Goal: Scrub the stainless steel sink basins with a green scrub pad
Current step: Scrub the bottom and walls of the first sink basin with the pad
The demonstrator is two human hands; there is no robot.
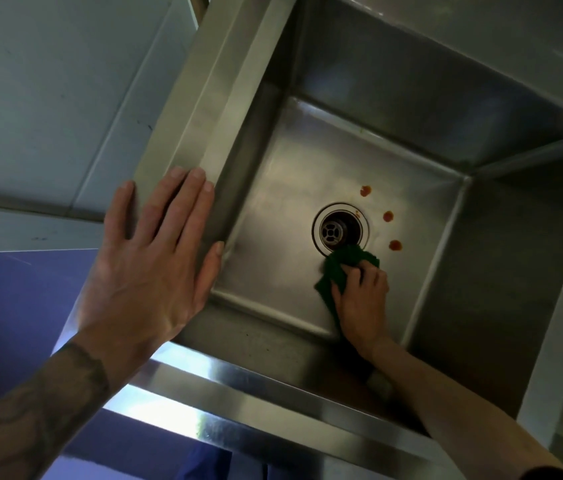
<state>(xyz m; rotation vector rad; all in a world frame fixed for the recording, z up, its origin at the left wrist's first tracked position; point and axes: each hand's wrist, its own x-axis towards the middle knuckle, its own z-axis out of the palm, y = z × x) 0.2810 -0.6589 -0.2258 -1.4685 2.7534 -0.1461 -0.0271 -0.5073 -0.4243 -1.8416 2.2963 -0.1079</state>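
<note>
Stainless steel, brushed and dull grey. One square sink basin [411, 98] fills the view. It is deep and straight-walled, with welded seams running down the corners. A broad flat rim [200, 109] runs along the left side. The front edge [238, 396] is polished and throws bright glare.

Room: pale grey-white wall panels [48, 98] sit left of the sink, smooth, with thin joints. Below them is a violet-blue surface [13, 306], possibly floor, though the angle makes that hard to judge.

Basin floor: a round drain [337, 229] near the centre, with a chrome ring and a slotted strainer sunk inside. Three small red-orange spots [365, 190] are strung in an arc just right of the drain, wet-looking against the matte steel.

Green scrub pad [344, 259]: dark green, coarse and crumpled. It lies on the basin floor, and its far edge touches the near side of the drain ring.

Hands: the right hand [359, 299] reaches down into the basin, fingers curled over the pad and gripping it against the floor. The left hand [155, 258] lies flat on the near corner of the left rim, fingers straight and close together, with the thumb at the inner edge. There is dark tattoo work on the left forearm [65, 386].
</note>
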